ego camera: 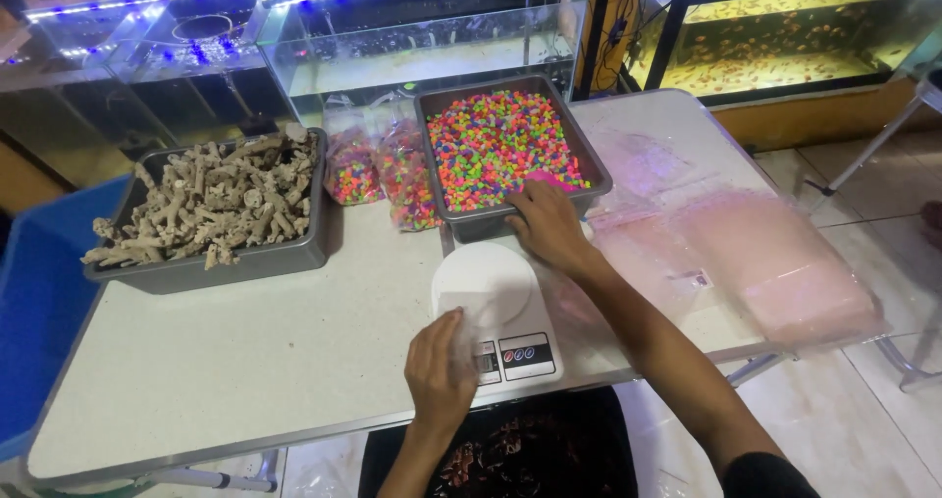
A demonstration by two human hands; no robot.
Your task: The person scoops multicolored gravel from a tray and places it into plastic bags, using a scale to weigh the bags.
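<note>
Coloured gravel (496, 145) is filling a grey metal tray (589, 159) at the back of a white table (245, 351), where a person is portioning it beside a small white kitchen scale (496, 307).

Right hand (548, 225) is reaching over the tray's near rim, fingers curled around what looks like a pink scoop (548, 177) lying in the stones; left hand (439, 366) is resting beside the scale, fingers closing on a crumpled clear bag (461, 326). Two filled bags of gravel (378, 169) are leaning just left of the tray, a second tray of pale coral pieces (211, 204) is sitting further left, and empty pink bags (765, 262) are lying to the right. Judging from this, holding the bag mouth wide over the scale and scooping shallowly should be keeping stones from spilling.
</note>
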